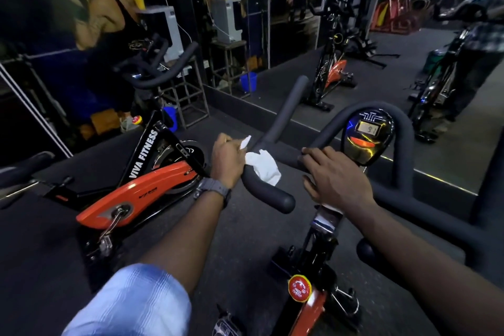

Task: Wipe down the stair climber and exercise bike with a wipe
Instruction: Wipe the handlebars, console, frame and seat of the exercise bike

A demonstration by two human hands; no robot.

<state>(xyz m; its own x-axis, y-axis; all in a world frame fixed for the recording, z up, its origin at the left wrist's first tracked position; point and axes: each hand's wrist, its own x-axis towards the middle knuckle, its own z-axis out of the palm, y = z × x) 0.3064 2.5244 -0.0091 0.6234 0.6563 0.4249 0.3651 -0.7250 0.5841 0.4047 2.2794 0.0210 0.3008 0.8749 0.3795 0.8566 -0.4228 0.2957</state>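
Blue sleeve [131, 300] cropped, L hand [227, 159] gripping wipe [263, 166] on handlebar [268, 194], R hand [334, 174] curled round bar, fingertips hidden.

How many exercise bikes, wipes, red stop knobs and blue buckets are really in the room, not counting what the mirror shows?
Exercise bikes: 2, the near bike and the one marked VIVA FITNESS
Wipes: 1, the white wipe held by the left hand on the handlebar
Red stop knobs: 2
Blue buckets: 1
Total: 6
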